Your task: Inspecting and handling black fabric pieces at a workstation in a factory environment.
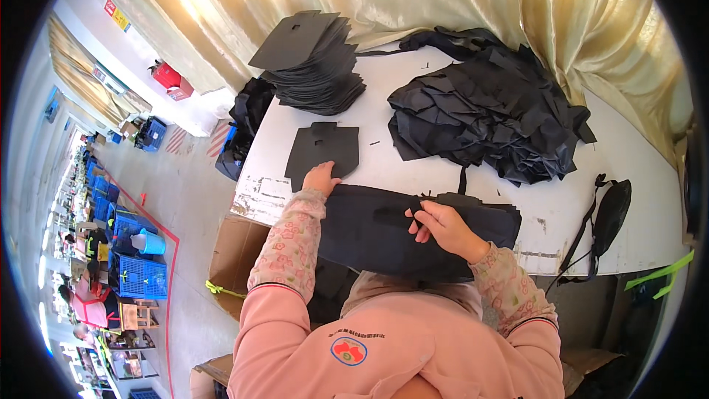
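Note:
My left hand [321, 177] rests at the near edge of a flat black panel [314, 149] with a small slot and a tab on top. Its fingers are stretched out and the thumb stands apart. Close by, a folded piece of black fabric [362, 225] lies across the table's front edge and hangs over my lap. My right hand [441, 230] is closed above this fabric, thumb and forefinger pinching a bit of black material at its upper edge. Under and behind that hand more black layers [502, 214] are stacked.
A tall stack of black panels [317, 66] stands at the back left of the white table [377, 111]. A large heap of black fabric pieces [480, 111] fills the back right. A black strapped pouch [611, 214] lies at right. An open cardboard box [236, 251] sits below the left edge.

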The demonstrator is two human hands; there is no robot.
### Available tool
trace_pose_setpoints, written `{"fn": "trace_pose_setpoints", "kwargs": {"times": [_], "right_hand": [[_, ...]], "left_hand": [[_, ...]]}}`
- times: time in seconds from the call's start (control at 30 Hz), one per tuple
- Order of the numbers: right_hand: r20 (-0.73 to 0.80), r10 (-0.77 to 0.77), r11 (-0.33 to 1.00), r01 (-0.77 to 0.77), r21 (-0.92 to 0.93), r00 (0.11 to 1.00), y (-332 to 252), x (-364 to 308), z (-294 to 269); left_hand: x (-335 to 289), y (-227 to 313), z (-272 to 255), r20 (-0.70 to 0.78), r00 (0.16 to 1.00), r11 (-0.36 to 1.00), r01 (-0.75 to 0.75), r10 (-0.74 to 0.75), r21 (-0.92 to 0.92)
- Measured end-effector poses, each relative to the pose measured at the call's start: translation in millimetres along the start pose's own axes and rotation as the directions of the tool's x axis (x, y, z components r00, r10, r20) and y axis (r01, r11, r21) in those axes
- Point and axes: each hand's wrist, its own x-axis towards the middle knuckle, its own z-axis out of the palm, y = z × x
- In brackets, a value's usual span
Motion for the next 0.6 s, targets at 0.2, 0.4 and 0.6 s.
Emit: {"fn": "trace_pose_setpoints", "kwargs": {"times": [0.2, 0.4, 0.6], "right_hand": [[-0.066, 0.078, 0.997, -0.079, -0.014, 0.995, -4, 6, 10], [-0.302, -0.296, 0.933, 0.205, -0.297, 0.906, 3, 14, -2], [-0.392, -0.481, 0.849, 0.305, -0.431, 0.784, -21, 38, -9]], "left_hand": [[10, 0, -15, -0.064, 0.998, 0.997, 0.004, -0.009, -0.075], [-29, 66, -130, -0.442, 0.897, 0.861, -0.223, -0.002, -0.458], [-104, 131, -177, -0.206, 0.970, 0.564, -0.241, 0.126, -0.790]]}}
